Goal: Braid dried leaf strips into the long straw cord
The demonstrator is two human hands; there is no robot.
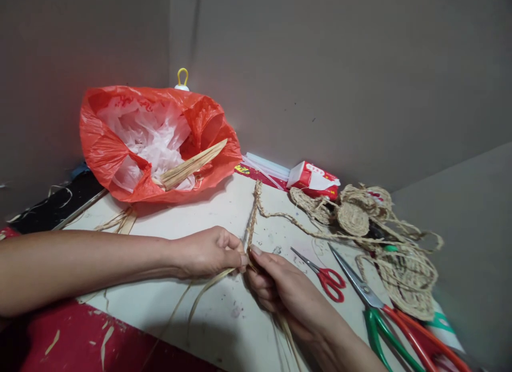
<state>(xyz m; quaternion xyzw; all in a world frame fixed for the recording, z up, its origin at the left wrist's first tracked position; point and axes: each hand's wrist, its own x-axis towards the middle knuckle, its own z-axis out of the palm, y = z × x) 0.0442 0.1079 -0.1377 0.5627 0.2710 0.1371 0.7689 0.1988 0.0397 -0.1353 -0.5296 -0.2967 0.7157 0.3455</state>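
Both hands meet at the near end of a braided straw cord (254,214) over the white tabletop. My left hand (214,252) pinches pale straw strands (206,292), whose loose ends trail down toward me. Close beside it, my right hand (274,278) grips the braid's end between thumb and curled fingers, and more strands (290,337) hang below that hand. From the far end of the upright stretch, the cord bends and runs right to a pile of coiled straw braid (354,217). The exact crossing of strands between the fingertips is hidden.
A red plastic bag (108,148) with white plastic and a dry husk strip (194,164) stands at the back left. Small red scissors (330,284) and large shears (372,297) lie to the right. Behind are a tissue pack (314,180) and grey walls.
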